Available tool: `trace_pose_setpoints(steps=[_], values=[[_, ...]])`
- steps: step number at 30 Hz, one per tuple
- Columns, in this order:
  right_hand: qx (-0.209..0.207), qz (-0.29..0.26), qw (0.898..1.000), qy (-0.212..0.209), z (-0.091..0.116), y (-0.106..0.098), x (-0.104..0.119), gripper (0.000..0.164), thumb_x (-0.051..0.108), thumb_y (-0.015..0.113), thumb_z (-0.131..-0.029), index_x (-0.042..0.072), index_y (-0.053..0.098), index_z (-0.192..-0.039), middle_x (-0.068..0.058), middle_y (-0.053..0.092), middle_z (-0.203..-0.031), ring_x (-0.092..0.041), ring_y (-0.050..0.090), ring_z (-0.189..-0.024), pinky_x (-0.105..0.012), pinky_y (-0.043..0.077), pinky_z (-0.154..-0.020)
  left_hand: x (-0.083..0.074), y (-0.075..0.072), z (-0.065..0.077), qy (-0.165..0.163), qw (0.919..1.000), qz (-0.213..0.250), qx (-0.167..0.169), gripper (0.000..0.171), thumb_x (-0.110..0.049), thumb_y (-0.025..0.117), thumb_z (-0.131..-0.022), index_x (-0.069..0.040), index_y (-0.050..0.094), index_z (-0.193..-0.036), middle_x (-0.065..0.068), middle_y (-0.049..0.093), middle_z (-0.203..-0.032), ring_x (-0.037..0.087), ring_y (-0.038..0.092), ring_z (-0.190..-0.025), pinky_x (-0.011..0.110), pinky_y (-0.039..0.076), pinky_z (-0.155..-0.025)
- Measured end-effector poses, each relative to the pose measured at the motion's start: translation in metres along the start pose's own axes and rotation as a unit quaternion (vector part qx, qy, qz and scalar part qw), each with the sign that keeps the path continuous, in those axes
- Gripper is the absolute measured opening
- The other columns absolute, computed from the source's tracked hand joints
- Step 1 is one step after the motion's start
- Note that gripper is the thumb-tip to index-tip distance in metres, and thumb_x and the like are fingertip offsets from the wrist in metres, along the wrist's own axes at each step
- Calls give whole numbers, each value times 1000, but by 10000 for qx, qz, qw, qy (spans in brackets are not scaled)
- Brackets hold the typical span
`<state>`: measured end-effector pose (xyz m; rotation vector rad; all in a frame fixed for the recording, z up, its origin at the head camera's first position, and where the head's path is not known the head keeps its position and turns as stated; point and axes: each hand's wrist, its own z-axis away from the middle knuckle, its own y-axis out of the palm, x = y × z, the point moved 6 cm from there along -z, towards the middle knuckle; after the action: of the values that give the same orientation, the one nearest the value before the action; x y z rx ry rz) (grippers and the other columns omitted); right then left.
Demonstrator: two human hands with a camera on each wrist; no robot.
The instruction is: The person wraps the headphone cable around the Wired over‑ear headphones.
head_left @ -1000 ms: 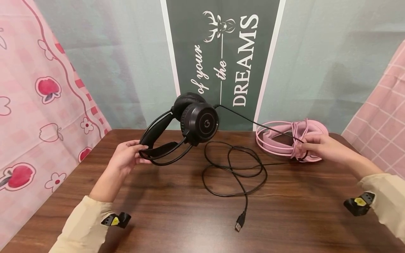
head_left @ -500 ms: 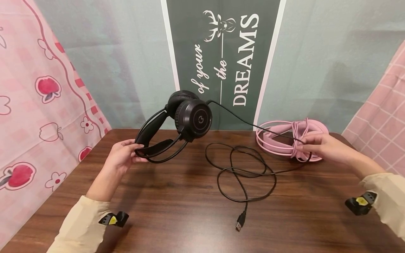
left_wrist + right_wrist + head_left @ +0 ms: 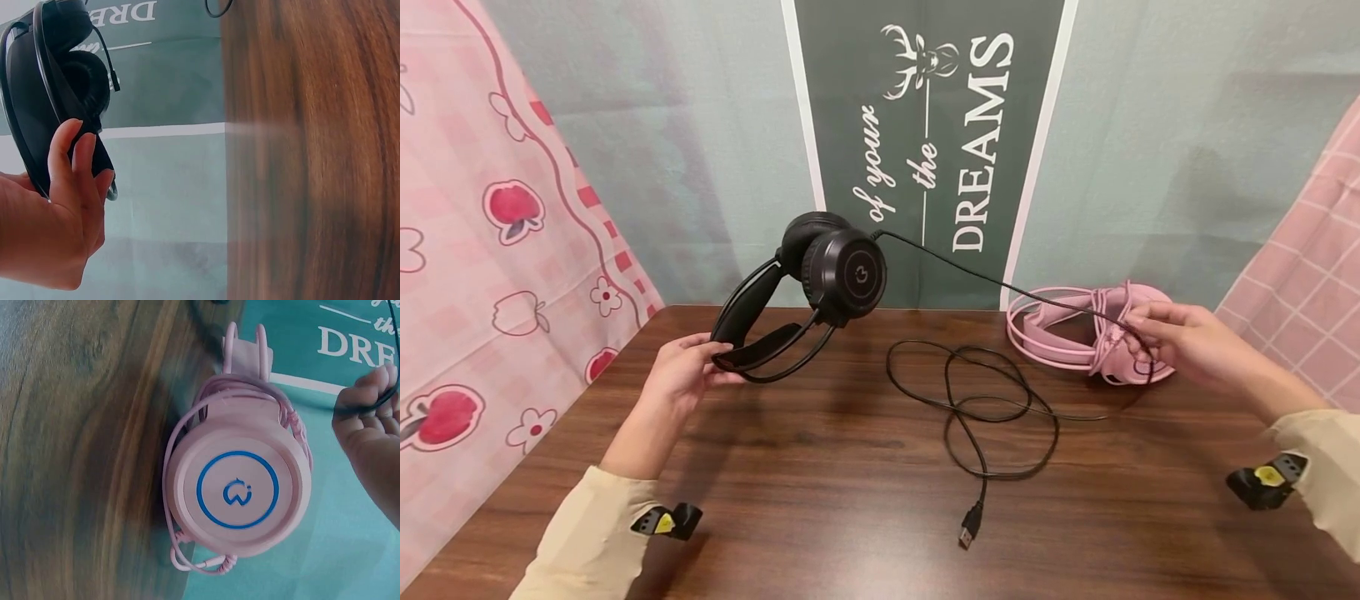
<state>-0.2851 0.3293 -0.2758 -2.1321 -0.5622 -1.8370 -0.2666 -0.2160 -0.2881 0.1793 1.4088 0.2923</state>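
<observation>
A black over-ear headset (image 3: 850,275) is held up above the left side of the table, its ear cups pointing to the back. My left hand (image 3: 681,375) grips it by the headband; the left wrist view shows the fingers (image 3: 65,162) curled over the band. From one ear cup a black cable (image 3: 955,267) stretches across to my right hand (image 3: 1187,342), which pinches it between thumb and fingers. The rest of the cable lies in loose loops on the table, ending in a USB plug (image 3: 970,525) near the front.
A pink headset (image 3: 1060,333) with its cord wrapped round it rests at the back right, just behind my right hand; its round ear cup (image 3: 237,487) fills the right wrist view. The brown wooden table (image 3: 820,500) meets a fabric backdrop (image 3: 700,167) at its far edge.
The black headset has moved left and slightly up with my left hand. My right hand has shifted right with the cable, and the loops on the table have slid a little to the right.
</observation>
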Motion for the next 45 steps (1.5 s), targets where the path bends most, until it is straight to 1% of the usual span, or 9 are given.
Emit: trace_pose_setpoints(steps=[3,8,10,16,19,22,27,31,45], values=[[-524,1206,9910,243,3,-10,0,28,-6,45,-92,9,68,-90,1,61,-78,-6,57,-69,-19,50,-56,1,-4,0,-29,9999,72,-74,16,11,46,-87,5,41,-101,8,50,-89,14,61,-68,36,57,-57],[-373,3564,9335,105,6,-9,6,20,-5,55,-86,10,68,-88,5,62,-78,-2,52,-69,-18,44,-54,1,-8,0,2,9999,82,-94,16,11,45,-87,5,39,-100,5,54,-84,12,61,-68,36,56,-56],[-176,3864,9220,-162,6,-5,8,17,-7,56,-84,6,67,-89,5,63,-82,-2,51,-73,-18,43,-57,1,-7,0,45,10000,19,-83,17,10,45,-87,5,38,-101,5,55,-83,12,61,-68,36,56,-56],[-102,4222,9061,-270,0,10,10,14,-4,61,-83,5,67,-91,5,66,-83,0,53,-77,-11,41,-64,3,1,3,166,9996,-161,-148,15,10,46,-86,6,40,-100,5,56,-79,13,62,-65,34,56,-55],[352,4158,9075,-471,-5,27,13,14,-7,60,-82,3,66,-90,2,65,-75,-2,55,-65,-15,44,-55,6,7,4,196,9992,-272,-226,14,10,45,-86,6,41,-99,6,56,-79,13,61,-62,33,56,-54],[678,4270,8983,-782,-8,46,15,16,-8,62,-80,7,66,-86,6,58,-63,-3,50,-52,-19,41,-43,10,15,4,210,9987,-390,-263,16,11,45,-86,7,41,-101,6,55,-78,13,61,-59,32,56,-53],[591,4772,8702,-1077,-13,74,16,21,-3,67,-78,18,65,-82,11,55,-68,-2,48,-60,-17,39,-51,17,30,3,242,9973,-644,-254,18,10,47,-86,10,42,-103,7,54,-76,13,59,-53,32,56,-49],[550,4765,8694,-1187,-19,95,16,20,-1,67,-79,18,64,-82,11,58,-74,-2,49,-67,-16,39,-57,24,44,0,307,9963,-765,-226,19,11,47,-85,12,42,-104,7,53,-74,13,59,-49,30,55,-47],[722,4171,8965,-1305,-40,147,33,10,4,61,-86,14,62,-87,3,57,-78,-7,52,-70,-19,44,-61,39,82,-2,385,9933,-1086,-85,22,13,47,-83,14,43,-105,14,49,-76,13,58,-45,26,53,-42]])
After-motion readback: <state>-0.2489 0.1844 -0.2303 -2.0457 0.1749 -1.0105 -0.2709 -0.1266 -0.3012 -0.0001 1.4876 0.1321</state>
